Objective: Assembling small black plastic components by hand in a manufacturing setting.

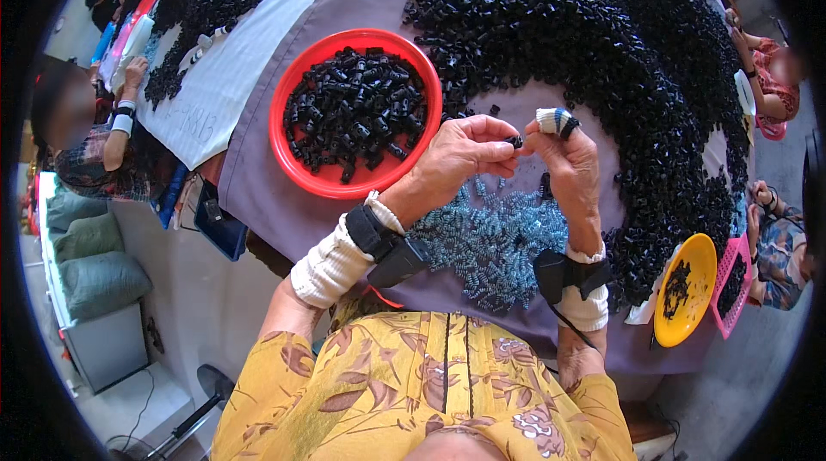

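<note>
My left hand (460,154) pinches a small black plastic part (514,142) between thumb and fingertips. Close against it, my right hand (565,160) has its fingers pressed together at the part; what they grip is hidden. A white covering with blue stripes (551,120) wraps a finger of the right hand. Below both hands lies a spread of small pale-blue coil springs (495,242). Left of my left hand stands a round red tray (280,130) holding many black plastic parts (357,108).
A large heap of black parts (551,22) curves around the far and right side of the grey-covered table (301,229). At the right edge are a yellow tray (701,289) and a pink basket (731,285). Other people sit at left and right; blue bins (219,220) stand at left.
</note>
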`<state>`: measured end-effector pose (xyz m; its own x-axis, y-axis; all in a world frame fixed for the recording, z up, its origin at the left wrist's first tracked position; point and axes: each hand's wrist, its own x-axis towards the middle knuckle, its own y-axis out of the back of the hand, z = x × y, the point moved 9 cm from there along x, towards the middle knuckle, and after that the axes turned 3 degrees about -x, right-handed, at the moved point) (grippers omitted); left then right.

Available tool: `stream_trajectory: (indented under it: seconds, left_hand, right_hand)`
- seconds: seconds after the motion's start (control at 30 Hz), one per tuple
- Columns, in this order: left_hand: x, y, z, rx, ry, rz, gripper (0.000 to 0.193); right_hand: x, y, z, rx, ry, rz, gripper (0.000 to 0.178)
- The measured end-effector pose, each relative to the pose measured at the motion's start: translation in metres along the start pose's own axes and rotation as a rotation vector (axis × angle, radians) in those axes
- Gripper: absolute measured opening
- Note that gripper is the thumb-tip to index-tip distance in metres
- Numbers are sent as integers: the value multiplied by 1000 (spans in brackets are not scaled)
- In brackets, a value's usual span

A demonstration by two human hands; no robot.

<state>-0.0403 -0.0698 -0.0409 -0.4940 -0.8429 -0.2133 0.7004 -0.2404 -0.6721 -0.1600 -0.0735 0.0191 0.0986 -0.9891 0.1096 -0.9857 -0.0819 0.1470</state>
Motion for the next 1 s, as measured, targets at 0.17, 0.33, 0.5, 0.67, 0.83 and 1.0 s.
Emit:
stream_trajectory:
  seconds: [0.17, 0.33, 0.5, 0.67, 0.83, 1.0]
  left_hand:
    - [0, 2, 0, 13, -2, 9, 23]
    - [0, 1, 0, 16, 0, 10, 23]
    - [-2, -2, -2, 96, 0, -9, 26]
    - [-8, -6, 2, 259, -53, -28, 28]
    - [-8, -7, 5, 341, -84, -43, 29]
    - [-8, -3, 1, 317, -41, -38, 28]
  right_hand:
    - [0, -3, 0, -61, 22, -37, 6]
    - [0, -3, 7, -37, -4, -37, 6]
    - [-1, -4, 9, -30, -31, -55, 6]
    - [-2, -6, 20, 19, -155, -184, 7]
    - [-1, -7, 21, -37, -176, -210, 10]
    - [2, -9, 10, -280, -82, -241, 13]
